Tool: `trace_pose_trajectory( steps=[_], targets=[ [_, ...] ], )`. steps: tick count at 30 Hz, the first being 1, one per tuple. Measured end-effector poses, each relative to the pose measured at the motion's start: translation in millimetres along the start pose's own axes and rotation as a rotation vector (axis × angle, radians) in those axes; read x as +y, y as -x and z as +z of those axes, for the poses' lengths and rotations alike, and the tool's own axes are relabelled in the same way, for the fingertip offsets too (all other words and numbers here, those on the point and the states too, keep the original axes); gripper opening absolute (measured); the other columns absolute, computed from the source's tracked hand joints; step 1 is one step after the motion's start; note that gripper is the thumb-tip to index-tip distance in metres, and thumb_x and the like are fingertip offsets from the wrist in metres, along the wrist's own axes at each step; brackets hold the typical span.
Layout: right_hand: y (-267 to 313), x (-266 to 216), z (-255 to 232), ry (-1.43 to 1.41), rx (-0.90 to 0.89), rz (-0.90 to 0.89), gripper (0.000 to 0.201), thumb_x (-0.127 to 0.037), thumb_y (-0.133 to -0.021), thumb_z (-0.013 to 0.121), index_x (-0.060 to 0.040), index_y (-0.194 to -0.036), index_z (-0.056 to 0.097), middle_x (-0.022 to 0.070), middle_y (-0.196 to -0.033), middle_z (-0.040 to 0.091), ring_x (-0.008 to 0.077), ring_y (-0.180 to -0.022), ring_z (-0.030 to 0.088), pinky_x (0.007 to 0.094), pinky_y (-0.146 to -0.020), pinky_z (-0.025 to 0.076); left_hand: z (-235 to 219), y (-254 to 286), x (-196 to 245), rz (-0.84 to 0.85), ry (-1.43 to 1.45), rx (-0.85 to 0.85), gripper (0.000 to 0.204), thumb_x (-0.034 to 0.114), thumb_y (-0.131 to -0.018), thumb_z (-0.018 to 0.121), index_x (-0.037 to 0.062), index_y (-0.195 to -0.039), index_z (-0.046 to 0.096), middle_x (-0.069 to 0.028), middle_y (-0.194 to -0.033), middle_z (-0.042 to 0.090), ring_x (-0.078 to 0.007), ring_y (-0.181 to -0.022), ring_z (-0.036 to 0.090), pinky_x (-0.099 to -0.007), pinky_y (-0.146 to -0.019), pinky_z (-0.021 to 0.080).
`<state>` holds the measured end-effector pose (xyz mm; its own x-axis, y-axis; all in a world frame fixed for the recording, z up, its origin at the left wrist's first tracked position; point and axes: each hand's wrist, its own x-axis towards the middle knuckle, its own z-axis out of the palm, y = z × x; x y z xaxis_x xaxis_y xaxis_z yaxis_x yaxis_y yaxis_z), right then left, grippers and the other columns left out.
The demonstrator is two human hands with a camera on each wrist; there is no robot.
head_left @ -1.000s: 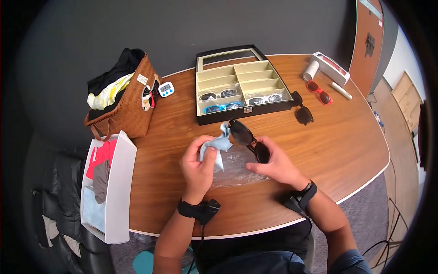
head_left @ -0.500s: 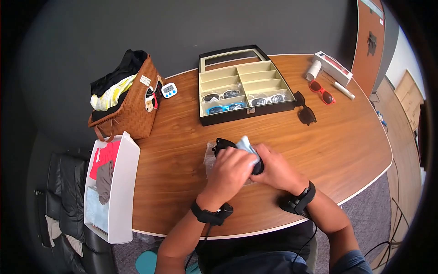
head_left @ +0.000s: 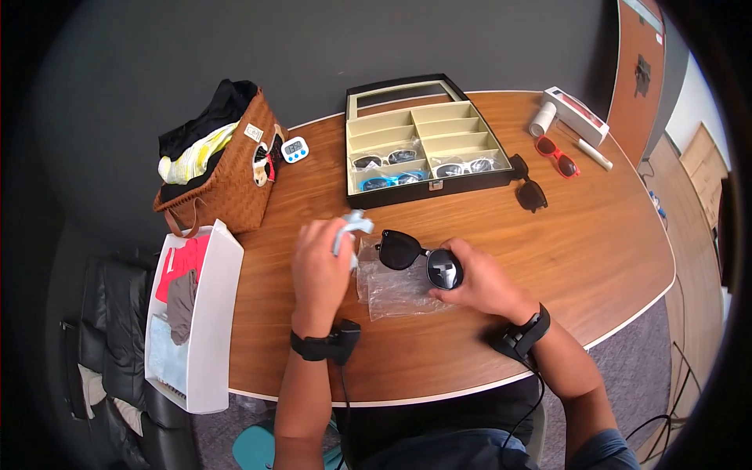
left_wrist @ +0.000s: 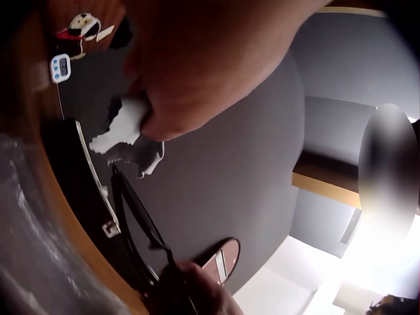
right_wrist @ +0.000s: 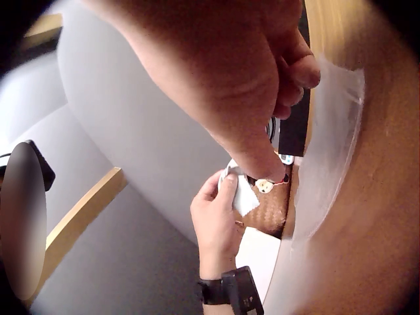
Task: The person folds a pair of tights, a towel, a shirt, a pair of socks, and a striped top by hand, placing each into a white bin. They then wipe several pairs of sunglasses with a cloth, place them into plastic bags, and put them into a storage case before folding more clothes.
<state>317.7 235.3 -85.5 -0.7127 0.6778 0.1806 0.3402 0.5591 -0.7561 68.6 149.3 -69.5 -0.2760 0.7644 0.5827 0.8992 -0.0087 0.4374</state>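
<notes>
In the head view my right hand [head_left: 492,283] grips black sunglasses [head_left: 400,251] by the lens at their right end. The dark lenses face up toward me, one of them catching a bright reflection. To the left, my left hand [head_left: 319,270] pinches a crumpled light-blue cloth [head_left: 357,224] between thumb and fingers, apart from the sunglasses. The right wrist view shows that cloth [right_wrist: 245,199] hanging from the left fingers. Below the sunglasses, a clear plastic bag [head_left: 403,296] lies flat on the wooden table [head_left: 313,376].
Behind the hands stands an open display case [head_left: 450,186] with several sunglasses in its compartments. Black sunglasses [head_left: 530,194] and red sunglasses [head_left: 558,157] lie to its right. At the left are a wicker basket [head_left: 243,188], a timer [head_left: 295,150] and a white box [head_left: 215,329] of cloths.
Half a second ago the left hand held the cloth against the sunglasses' right lens. It has since moved away to the left with the cloth, leaving the sunglasses in the right hand.
</notes>
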Motion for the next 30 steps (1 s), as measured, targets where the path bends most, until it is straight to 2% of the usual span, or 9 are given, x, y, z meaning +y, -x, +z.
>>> trace_pose_trajectory(
  steps=[4, 6, 8, 10, 12, 16, 17, 21, 30],
  targets=[
    [-2.1, 2.9, -21.4, -0.049, 0.046, 0.048, 0.056, -0.023, -0.068, 0.085, -0.0008, -0.109, 0.055, 0.0206, -0.094, 0.064, 0.0353, -0.088, 0.063, 0.0397, -0.078, 0.05, 4.0, -4.2, 8.2, 0.032, -0.079, 0.218, 0.014, 0.008, -0.086, 0.065, 0.0007, -0.098, 0.064, -0.011, -0.09, 0.061, -0.0323, -0.092, 0.057, -0.0402, -0.082, 0.046],
    [-1.6, 8.6, -38.8, -0.054, 0.093, 0.073, 0.059, -0.024, -0.067, 0.086, 0.0005, -0.109, 0.055, 0.019, -0.091, 0.063, 0.0307, -0.084, 0.063, 0.0369, -0.077, 0.05, 17.2, 0.5, 14.7, 0.083, -0.014, 0.218, 0.013, 0.009, -0.087, 0.066, 0.0011, -0.097, 0.064, -0.0091, -0.088, 0.059, -0.0261, -0.086, 0.059, -0.0365, -0.077, 0.048],
    [0.2, 21.8, -54.4, -0.025, 0.119, 0.041, 0.058, -0.024, -0.067, 0.086, -0.0001, -0.11, 0.055, 0.0179, -0.09, 0.064, 0.0306, -0.084, 0.063, 0.037, -0.077, 0.05, 22.3, 9.9, 31.0, -0.076, 0.362, -0.225, 0.011, 0.008, -0.087, 0.065, 0.0016, -0.095, 0.064, -0.0076, -0.087, 0.059, -0.0185, -0.079, 0.059, -0.0306, -0.07, 0.048],
    [3.5, 22.3, -76.0, 0.013, 0.078, 0.073, 0.057, -0.023, -0.067, 0.085, -0.0006, -0.11, 0.055, 0.0176, -0.092, 0.064, 0.0306, -0.086, 0.063, 0.0371, -0.078, 0.049, 30.3, 18.1, 45.7, -0.021, 0.424, -0.346, 0.009, 0.008, -0.087, 0.065, 0.0015, -0.094, 0.063, -0.0051, -0.085, 0.058, -0.0135, -0.07, 0.056, -0.0266, -0.064, 0.046],
    [15.0, 29.8, -84.6, 0.023, 0.03, 0.106, 0.056, -0.023, -0.068, 0.085, -0.001, -0.11, 0.055, 0.0174, -0.095, 0.064, 0.0306, -0.088, 0.063, 0.0372, -0.079, 0.049, 32.7, 25.3, 64.6, -0.058, 0.525, -0.571, 0.01, 0.008, -0.087, 0.066, 0.0012, -0.094, 0.063, -0.0033, -0.084, 0.058, -0.0145, -0.066, 0.055, -0.0272, -0.061, 0.046],
    [38.2, 52.1, -100.9, 0.073, -0.053, 0.062, 0.056, -0.022, -0.067, 0.085, -0.0022, -0.111, 0.056, 0.0171, -0.102, 0.063, 0.0294, -0.095, 0.062, 0.036, -0.084, 0.048, 45.6, 28.7, 87.2, -0.001, 0.495, -0.633, 0.012, 0.013, -0.088, 0.066, 0.0018, -0.092, 0.063, -0.0096, -0.079, 0.06, -0.0187, -0.065, 0.06, -0.0308, -0.059, 0.047],
    [43.1, 57.4, -99.8, 0.052, -0.048, 0.118, 0.057, -0.022, -0.067, 0.085, -0.0022, -0.112, 0.056, 0.0166, -0.102, 0.063, 0.0288, -0.096, 0.061, 0.0354, -0.085, 0.048, 52.1, 28.8, 92.7, 0.034, 0.466, -0.607, 0.016, 0.017, -0.088, 0.066, 0.0015, -0.086, 0.062, -0.0133, -0.077, 0.063, -0.0264, -0.066, 0.063, -0.0356, -0.06, 0.048],
    [43.5, 71.8, -98.7, -0.056, -0.039, 0.145, 0.06, -0.022, -0.066, 0.086, -0.0017, -0.114, 0.056, 0.0154, -0.1, 0.062, 0.0267, -0.095, 0.061, 0.0341, -0.086, 0.048, 71.0, 25.6, 113.4, 0.074, 0.202, -0.643, 0.03, 0.03, -0.088, 0.062, 0.0028, -0.074, 0.062, -0.0149, -0.07, 0.064, -0.0365, -0.067, 0.063, -0.0434, -0.062, 0.05],
    [50.8, 68.8, -108.4, -0.109, -0.026, 0.091, 0.058, -0.021, -0.066, 0.085, -0.0011, -0.112, 0.056, 0.0151, -0.097, 0.062, 0.0279, -0.091, 0.061, 0.0348, -0.083, 0.049, 90.3, 31.5, 109.9, 0.066, -0.112, -0.704, 0.034, 0.032, -0.082, 0.063, 0.0008, -0.069, 0.064, -0.0211, -0.069, 0.064, -0.0385, -0.065, 0.063, -0.0455, -0.06, 0.05]
  ],
)
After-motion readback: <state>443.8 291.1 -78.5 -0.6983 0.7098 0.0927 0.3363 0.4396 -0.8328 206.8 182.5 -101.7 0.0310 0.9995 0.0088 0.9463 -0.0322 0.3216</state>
